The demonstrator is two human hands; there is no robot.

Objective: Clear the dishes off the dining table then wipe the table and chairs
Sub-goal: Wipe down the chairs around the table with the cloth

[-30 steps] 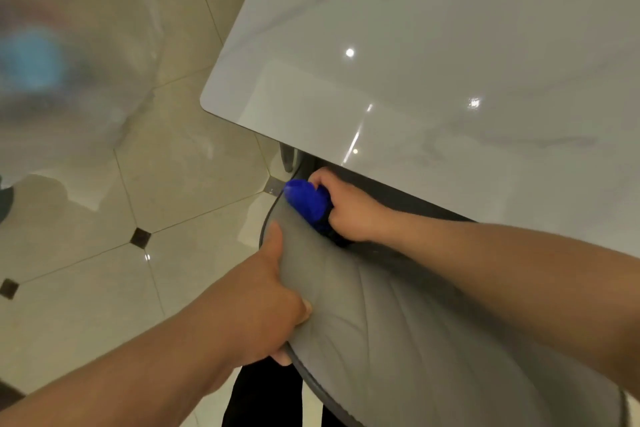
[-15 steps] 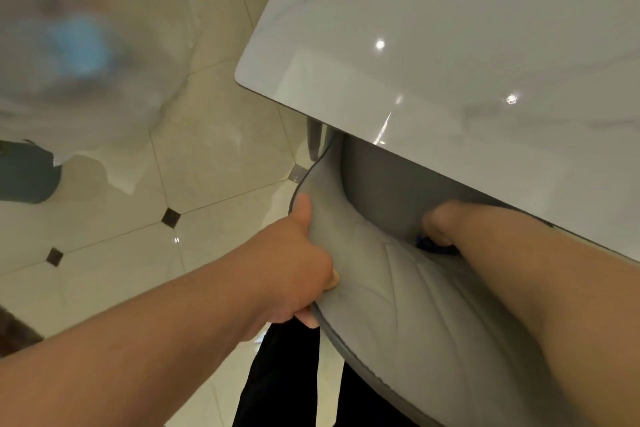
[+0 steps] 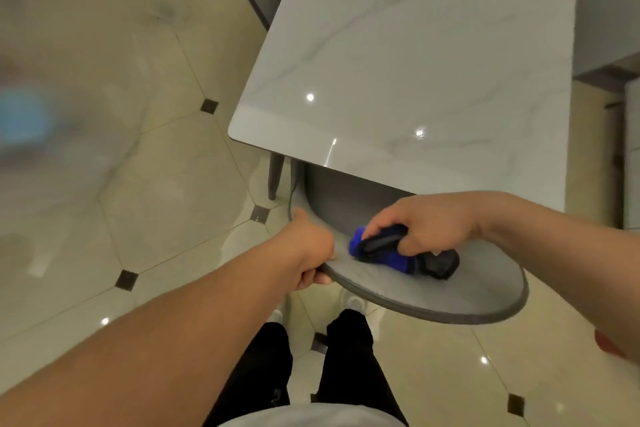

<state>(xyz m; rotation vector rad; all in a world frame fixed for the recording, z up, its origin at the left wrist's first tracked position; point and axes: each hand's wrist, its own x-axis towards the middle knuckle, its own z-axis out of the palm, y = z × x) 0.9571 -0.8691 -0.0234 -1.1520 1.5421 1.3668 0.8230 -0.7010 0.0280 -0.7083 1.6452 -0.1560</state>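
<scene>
At the table corner, head view, that's the only angle here:

chair: grey padded seat (image 3: 485,291), half tucked under the table (image 3: 415,62), front edge sticking out toward the person's legs. Padding looks soft and a bit grippy, dark rim looks stiff, so I'd say the rim is the spot to grab. Probably light enough to drag one-handed on that glossy tile floor (image 3: 138,184), and it could skate if pushed hard.

left hand: (image 3: 304,253) clamped on the seat's left rim, thumb on top, fingers curled under. Looks like it's steadying the chair.

right hand: (image 3: 426,222) fingers wrapped over the cloth, pressing it down on the seat.

cloth: blue and black (image 3: 401,255), bunched up, sitting on the seat near the left side. Soft and floppy, so my guess is a full-palm hold works better than a pinch.

table: marble-look top, shiny, no dishes on the part in view. Guessing slick when damp.

progress: seems to be on the chair-wiping part.
</scene>
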